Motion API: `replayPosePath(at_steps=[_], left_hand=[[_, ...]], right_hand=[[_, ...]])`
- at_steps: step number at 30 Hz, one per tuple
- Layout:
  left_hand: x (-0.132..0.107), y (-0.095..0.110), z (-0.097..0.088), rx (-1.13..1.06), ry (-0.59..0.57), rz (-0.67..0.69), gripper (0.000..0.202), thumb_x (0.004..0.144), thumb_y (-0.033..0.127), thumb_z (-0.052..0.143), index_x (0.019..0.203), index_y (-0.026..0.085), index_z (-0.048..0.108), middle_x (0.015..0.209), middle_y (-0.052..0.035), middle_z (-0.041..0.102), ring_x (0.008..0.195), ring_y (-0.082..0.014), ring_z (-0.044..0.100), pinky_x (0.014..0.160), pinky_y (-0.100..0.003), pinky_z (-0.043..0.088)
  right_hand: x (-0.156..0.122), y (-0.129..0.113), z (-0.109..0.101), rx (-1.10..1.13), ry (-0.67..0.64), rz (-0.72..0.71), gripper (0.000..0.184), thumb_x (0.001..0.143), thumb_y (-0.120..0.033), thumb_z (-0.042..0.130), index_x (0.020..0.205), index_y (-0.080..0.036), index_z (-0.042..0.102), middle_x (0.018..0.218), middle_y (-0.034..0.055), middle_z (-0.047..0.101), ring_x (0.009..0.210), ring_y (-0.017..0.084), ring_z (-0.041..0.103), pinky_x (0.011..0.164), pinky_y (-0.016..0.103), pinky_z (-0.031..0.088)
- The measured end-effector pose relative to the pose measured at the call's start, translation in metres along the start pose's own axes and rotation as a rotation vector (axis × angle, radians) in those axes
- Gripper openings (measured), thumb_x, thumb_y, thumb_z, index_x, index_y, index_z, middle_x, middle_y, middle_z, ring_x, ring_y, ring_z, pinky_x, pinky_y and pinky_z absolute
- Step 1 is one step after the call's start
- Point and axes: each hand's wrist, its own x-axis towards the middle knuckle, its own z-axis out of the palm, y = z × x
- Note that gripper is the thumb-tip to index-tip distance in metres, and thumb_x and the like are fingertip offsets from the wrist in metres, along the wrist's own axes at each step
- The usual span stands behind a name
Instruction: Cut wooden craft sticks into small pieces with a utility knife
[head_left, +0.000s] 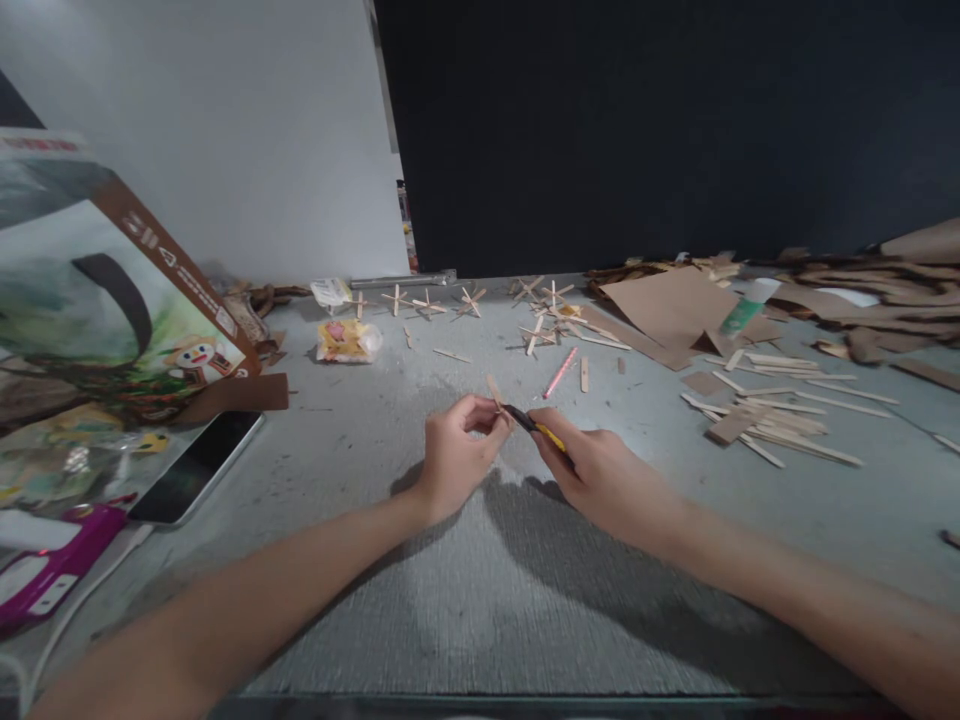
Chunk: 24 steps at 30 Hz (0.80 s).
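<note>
Near the middle of the table my left hand (466,448) pinches a wooden craft stick (493,389), which points up and away from the fingertips. Closed round a black and yellow utility knife (551,436) is my right hand (611,482). The knife's dark front end meets the stick just by my left fingertips; the blade itself is too small to make out. Beyond the hands lie a pink pencil (560,373) and a short piece of stick (584,374). Several star shapes made of crossed sticks (471,301) stand farther back.
Loose craft sticks (795,428) are heaped at the right, with a glue stick (748,308) and brown cardboard (667,310) behind. A yellow packet (348,342) lies back left. At the left are a phone (201,468), a purple device (64,565), a cable and a large printed bag (112,290).
</note>
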Motion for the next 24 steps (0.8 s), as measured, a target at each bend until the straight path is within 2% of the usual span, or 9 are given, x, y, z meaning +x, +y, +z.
replayPosePath(at_steps=[8, 12, 20, 24], left_hand=[[-0.001, 0.003, 0.000, 0.144, 0.000, 0.070, 0.006, 0.088, 0.025, 0.072, 0.084, 0.021, 0.072, 0.082, -0.0043, 0.080, 0.073, -0.0177, 0.073, 0.074, -0.030, 0.056], [-0.001, 0.003, -0.001, 0.205, -0.018, 0.093, 0.007, 0.089, 0.022, 0.071, 0.082, 0.021, 0.072, 0.082, -0.0041, 0.080, 0.073, -0.0178, 0.072, 0.074, -0.030, 0.055], [0.001, -0.001, -0.003, 0.233, -0.072, 0.112, 0.009, 0.091, 0.021, 0.070, 0.085, 0.022, 0.076, 0.084, -0.0044, 0.080, 0.077, -0.0193, 0.072, 0.075, -0.030, 0.054], [0.003, -0.005, -0.002, 0.234, -0.091, 0.103, 0.008, 0.092, 0.022, 0.069, 0.089, 0.022, 0.077, 0.087, -0.0053, 0.081, 0.078, -0.0193, 0.073, 0.077, -0.031, 0.056]], right_hand=[[-0.001, -0.002, 0.000, -0.099, -0.029, 0.047, 0.026, 0.106, -0.030, 0.040, 0.113, -0.024, 0.064, 0.059, 0.0007, 0.064, 0.044, 0.018, 0.055, 0.051, 0.030, 0.016], [0.000, -0.003, -0.004, -0.083, -0.061, 0.069, 0.026, 0.105, -0.029, 0.041, 0.111, -0.024, 0.065, 0.057, -0.0003, 0.060, 0.044, 0.017, 0.052, 0.051, 0.030, 0.017], [0.011, 0.006, -0.022, 0.173, -0.152, 0.065, 0.023, 0.101, -0.027, 0.047, 0.105, -0.023, 0.069, 0.053, -0.0041, 0.054, 0.039, 0.013, 0.044, 0.046, 0.026, 0.024], [0.015, 0.010, -0.027, 0.440, -0.276, 0.195, 0.021, 0.101, -0.038, 0.051, 0.100, -0.024, 0.066, 0.051, -0.0070, 0.053, 0.030, 0.011, 0.044, 0.033, 0.022, 0.029]])
